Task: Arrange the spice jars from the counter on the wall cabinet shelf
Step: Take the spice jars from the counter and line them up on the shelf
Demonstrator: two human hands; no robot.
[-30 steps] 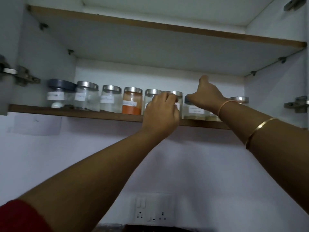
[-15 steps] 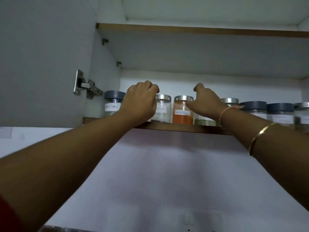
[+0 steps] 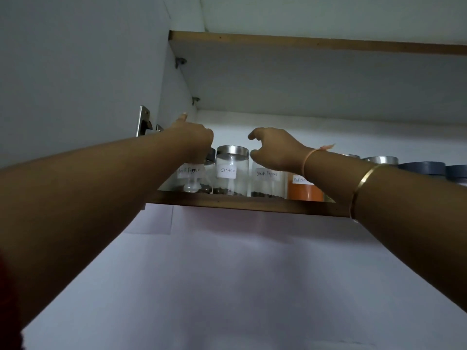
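the cloves jar point(image 3: 231, 170) stands on the cabinet shelf point(image 3: 240, 203), silver lid on. just left of it is a dark-lidded pepper jar point(image 3: 190, 178). the left hand point(image 3: 194, 137) covers its top with one finger stuck out, and i cannot tell whether it grips. just right of the cloves jar is a black pepper jar point(image 3: 267, 183). the right hand point(image 3: 275, 150) hooks over its top, thumb and fingers apart. further right stand an orange chilli jar point(image 3: 304, 190) and dark-lidded jars point(image 3: 422, 169). a door hinge point(image 3: 144, 121) sits far left.
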